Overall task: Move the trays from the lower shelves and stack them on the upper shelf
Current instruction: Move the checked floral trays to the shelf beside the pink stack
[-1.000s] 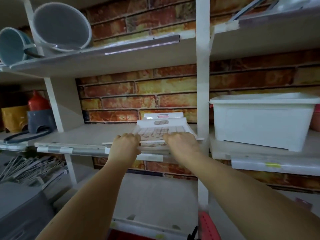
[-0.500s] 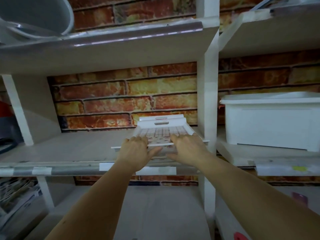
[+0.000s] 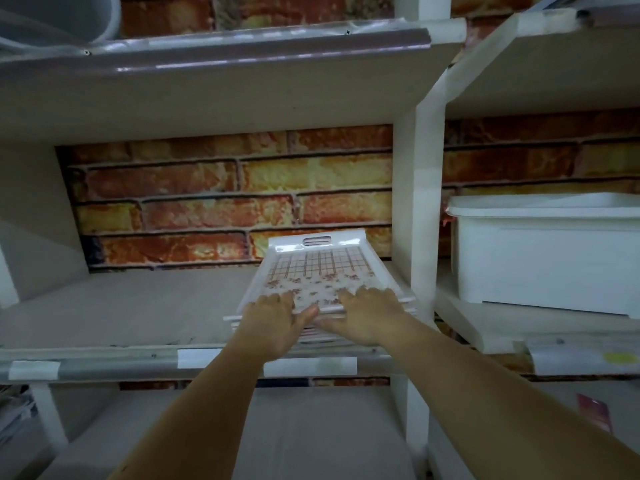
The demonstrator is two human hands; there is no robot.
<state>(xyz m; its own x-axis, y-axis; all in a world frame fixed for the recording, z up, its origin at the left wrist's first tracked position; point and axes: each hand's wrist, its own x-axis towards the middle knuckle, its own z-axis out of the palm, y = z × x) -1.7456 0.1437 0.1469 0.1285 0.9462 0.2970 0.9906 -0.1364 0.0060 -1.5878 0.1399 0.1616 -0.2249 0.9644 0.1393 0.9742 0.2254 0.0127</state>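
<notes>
A white tray (image 3: 318, 268) with a red grid and flower pattern lies on top of a small stack of white trays at the right end of the middle shelf (image 3: 131, 306), against the white upright post. My left hand (image 3: 277, 318) rests on the near left edge of the top tray, fingers spread flat and thumb reaching toward the middle. My right hand (image 3: 369, 311) lies on the near right edge, fingers flat on the tray's inside. The tray's far end shows a handle slot near the brick wall.
A white plastic bin (image 3: 550, 251) stands on the shelf to the right of the white post (image 3: 420, 220). A shelf board (image 3: 207, 84) runs overhead with a grey round basin (image 3: 59, 15) at its left. A lower shelf (image 3: 277, 427) lies beneath my forearms.
My view has shifted up and closer to the shelf. Both hands have slid forward from the tray's near rim onto its surface, fingers now flatter.
</notes>
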